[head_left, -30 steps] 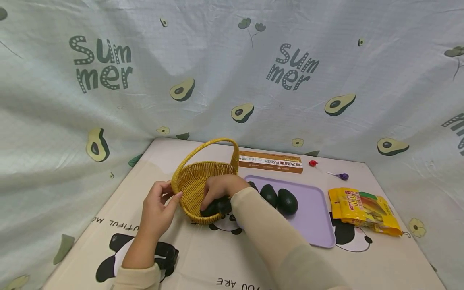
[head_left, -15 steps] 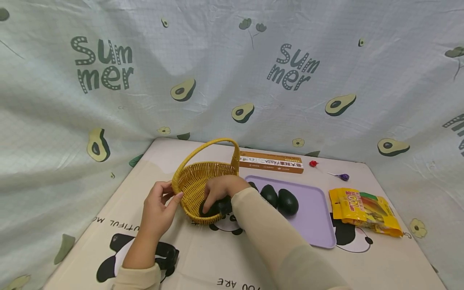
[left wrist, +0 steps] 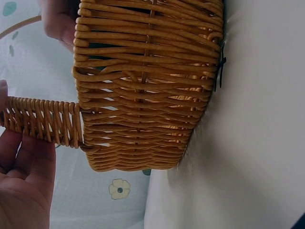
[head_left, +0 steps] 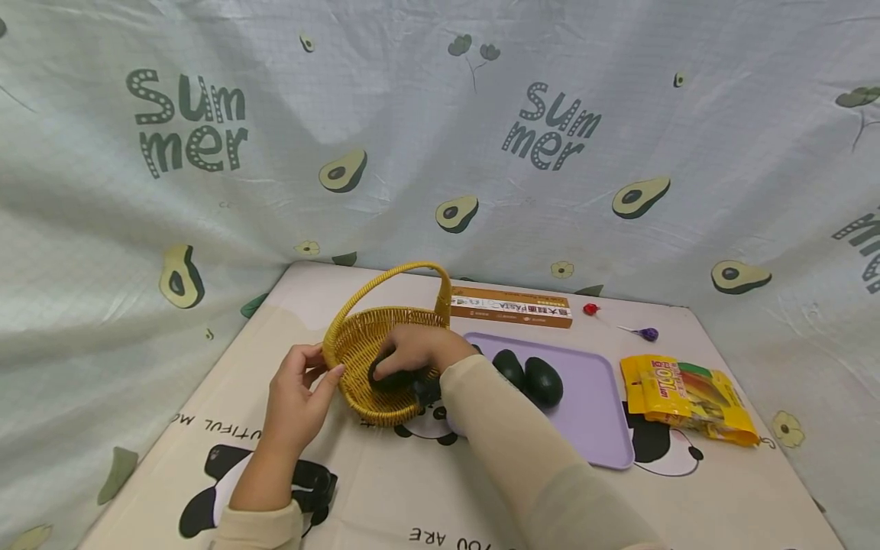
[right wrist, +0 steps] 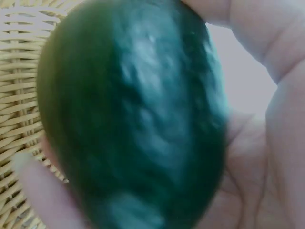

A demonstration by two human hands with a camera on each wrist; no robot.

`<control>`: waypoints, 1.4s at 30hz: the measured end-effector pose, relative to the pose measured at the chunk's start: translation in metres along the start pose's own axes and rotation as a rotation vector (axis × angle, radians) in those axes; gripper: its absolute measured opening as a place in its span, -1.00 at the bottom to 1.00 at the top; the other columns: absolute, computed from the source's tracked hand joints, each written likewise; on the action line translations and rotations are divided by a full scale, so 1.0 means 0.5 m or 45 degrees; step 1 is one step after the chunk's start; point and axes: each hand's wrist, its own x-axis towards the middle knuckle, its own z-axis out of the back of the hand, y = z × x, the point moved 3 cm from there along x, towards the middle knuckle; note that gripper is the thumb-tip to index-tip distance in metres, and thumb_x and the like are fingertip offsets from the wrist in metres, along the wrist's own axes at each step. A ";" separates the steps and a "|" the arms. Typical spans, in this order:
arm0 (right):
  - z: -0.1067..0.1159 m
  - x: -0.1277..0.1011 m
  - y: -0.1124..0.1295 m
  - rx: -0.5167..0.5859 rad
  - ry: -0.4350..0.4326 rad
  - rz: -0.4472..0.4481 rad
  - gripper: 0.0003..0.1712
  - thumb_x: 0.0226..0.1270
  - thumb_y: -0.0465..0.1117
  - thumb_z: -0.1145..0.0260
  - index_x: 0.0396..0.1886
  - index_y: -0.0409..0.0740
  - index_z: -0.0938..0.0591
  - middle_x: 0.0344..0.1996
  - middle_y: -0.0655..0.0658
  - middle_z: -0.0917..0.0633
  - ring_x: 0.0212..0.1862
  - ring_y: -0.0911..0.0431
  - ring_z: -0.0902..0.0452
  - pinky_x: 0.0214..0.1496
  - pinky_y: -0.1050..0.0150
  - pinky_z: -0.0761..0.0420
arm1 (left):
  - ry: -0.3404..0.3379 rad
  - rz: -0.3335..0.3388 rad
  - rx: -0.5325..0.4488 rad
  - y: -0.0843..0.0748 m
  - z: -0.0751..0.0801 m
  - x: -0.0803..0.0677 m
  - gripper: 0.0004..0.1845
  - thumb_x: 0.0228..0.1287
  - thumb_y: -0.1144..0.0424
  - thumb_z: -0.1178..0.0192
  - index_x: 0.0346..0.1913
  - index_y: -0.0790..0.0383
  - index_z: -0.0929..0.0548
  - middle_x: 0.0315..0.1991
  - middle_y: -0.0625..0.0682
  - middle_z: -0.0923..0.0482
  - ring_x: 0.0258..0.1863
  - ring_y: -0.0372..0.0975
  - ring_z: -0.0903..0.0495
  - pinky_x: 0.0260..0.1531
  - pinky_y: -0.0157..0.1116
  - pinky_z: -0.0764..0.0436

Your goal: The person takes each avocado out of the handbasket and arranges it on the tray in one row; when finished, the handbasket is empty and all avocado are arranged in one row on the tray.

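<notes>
Your right hand [head_left: 415,350] grips dark avocado [head_left: 388,376], fingers curled round it, inside yellow wicker basket [head_left: 357,344]. Your left hand [head_left: 297,397] pinches basket rim. Two more avocados [head_left: 543,380] on purple tray [head_left: 598,412] on counter.

A: What's the basket [head_left: 374,347] made of?
B: Woven wicker, yellow, ribbed and rough. The avocado [right wrist: 133,114] in it has dark, pebbly, faintly glossy skin.
A: And right of the basket?
B: A smooth matt plastic tray [head_left: 591,405], then a shiny foil packet [head_left: 687,397].
</notes>
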 end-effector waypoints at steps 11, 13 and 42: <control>0.025 -0.022 -0.007 0.092 -0.294 -0.069 -0.46 0.06 0.07 -0.63 -0.02 0.00 -0.65 -0.12 0.01 -0.66 -0.14 0.14 -0.60 -0.18 0.33 -0.67 | 0.001 0.021 0.010 -0.003 0.000 -0.001 -0.62 0.32 0.46 -0.35 0.13 0.32 -0.48 0.06 0.16 -0.58 0.11 -0.09 -0.64 0.11 -0.69 -0.50; 0.028 -0.028 -0.012 0.144 -0.329 -0.057 -0.46 0.04 0.06 -0.65 0.01 0.03 -0.69 -0.08 0.01 -0.66 -0.12 0.13 -0.61 -0.18 0.31 -0.70 | 0.003 0.023 0.010 -0.003 -0.001 -0.001 -0.62 0.33 0.46 -0.34 0.13 0.33 -0.48 0.06 0.16 -0.57 0.11 -0.12 -0.63 0.11 -0.69 -0.50; 0.050 -0.156 -0.070 0.499 -0.614 -0.094 -0.14 -0.13 0.13 -0.74 0.08 0.05 -0.41 0.06 -0.08 -0.56 0.02 0.01 -0.62 0.00 0.09 -0.74 | -0.016 -0.001 -0.029 0.002 -0.006 -0.003 -0.66 0.33 0.48 -0.33 0.10 0.40 -0.49 0.07 0.21 -0.58 0.07 -0.16 -0.61 0.12 -0.66 -0.53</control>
